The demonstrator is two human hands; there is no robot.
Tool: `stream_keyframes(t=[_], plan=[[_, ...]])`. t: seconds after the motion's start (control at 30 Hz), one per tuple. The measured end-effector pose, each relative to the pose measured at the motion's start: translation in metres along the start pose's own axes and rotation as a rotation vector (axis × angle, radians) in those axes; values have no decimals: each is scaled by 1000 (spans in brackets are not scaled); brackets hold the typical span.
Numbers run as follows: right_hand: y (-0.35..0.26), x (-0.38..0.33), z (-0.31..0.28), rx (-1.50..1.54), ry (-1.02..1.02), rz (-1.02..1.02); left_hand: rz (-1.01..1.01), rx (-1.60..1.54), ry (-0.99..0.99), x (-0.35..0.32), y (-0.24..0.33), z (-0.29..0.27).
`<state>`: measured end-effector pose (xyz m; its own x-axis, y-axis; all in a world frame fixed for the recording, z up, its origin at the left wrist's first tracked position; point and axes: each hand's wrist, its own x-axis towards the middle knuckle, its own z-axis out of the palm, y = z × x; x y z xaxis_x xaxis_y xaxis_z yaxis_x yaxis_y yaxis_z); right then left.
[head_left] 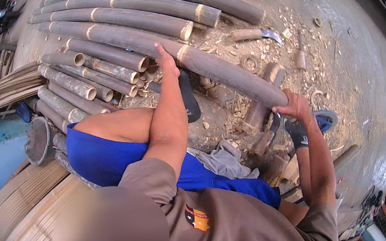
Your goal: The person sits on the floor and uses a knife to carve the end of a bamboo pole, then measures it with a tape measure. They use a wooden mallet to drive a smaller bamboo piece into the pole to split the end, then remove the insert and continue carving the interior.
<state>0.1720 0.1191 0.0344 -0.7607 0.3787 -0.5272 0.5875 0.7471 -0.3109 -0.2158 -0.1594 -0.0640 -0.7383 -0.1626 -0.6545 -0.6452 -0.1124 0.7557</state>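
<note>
Head view: a long dark bamboo pole point(214, 63) lies slantwise across the person's lap, from the stacked poles at upper left down to the lower right. It is grey-brown, smooth, with pale yellowish rings at its nodes. The left hand point(166, 61) rests on top of it near a pale node, fingers flat and together. The right hand point(294, 106) is clamped around its near cut end. Wood chips point(233, 114) litter the floor point(358, 67); a hatchet point(255, 34) lies beyond the pole.
</note>
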Motion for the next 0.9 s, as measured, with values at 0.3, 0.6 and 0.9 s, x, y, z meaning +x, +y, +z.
stream_keyframes(t=[0.3,0.6,0.9], plan=[[5,-3,7,56,53,-22,1292,953,-408,-143,-49,83],[-10,-28,42,-95,407,67,1367,1779,-1281,-216,-95,93],[-40,-51,133,229,1026,379,1668,1654,-1293,-188,-72,65]])
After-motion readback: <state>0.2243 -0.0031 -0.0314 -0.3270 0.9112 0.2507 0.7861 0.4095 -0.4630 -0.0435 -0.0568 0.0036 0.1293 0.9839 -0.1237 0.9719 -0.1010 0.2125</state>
